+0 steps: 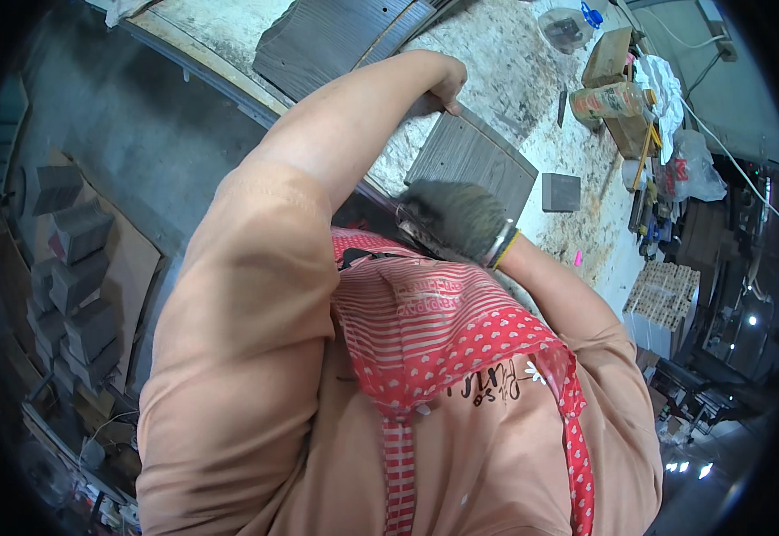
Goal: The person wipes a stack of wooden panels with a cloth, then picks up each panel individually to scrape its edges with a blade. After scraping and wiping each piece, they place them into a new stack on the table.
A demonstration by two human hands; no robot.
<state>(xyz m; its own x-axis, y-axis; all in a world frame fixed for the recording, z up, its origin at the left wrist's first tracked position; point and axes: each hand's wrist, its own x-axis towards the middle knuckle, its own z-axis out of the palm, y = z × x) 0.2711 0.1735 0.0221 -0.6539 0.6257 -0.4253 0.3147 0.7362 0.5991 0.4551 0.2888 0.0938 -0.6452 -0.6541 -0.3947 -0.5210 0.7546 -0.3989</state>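
Note:
A grey wood-grained board (479, 161) lies on the worktable, with small dark holes in its face. My bare left hand (445, 87) reaches across to its far left corner, fingers curled and closed on the edge; the wrist hides part of the grip. At the board's near edge is my right hand (461, 219), in a dark work glove with a yellow cuff. Its fingers are smeared and turned away, so whether it holds anything is hidden. A small grey block (561, 192) sits just right of the board.
Stacked grey boards (336, 45) occupy the table's far left. A bottle (608, 103), a clear jug (568, 29) and a cardboard box (608, 58) stand at the far right. Several grey blocks (85, 277) are piled on the left. A small pink piece (578, 258) lies near my right forearm.

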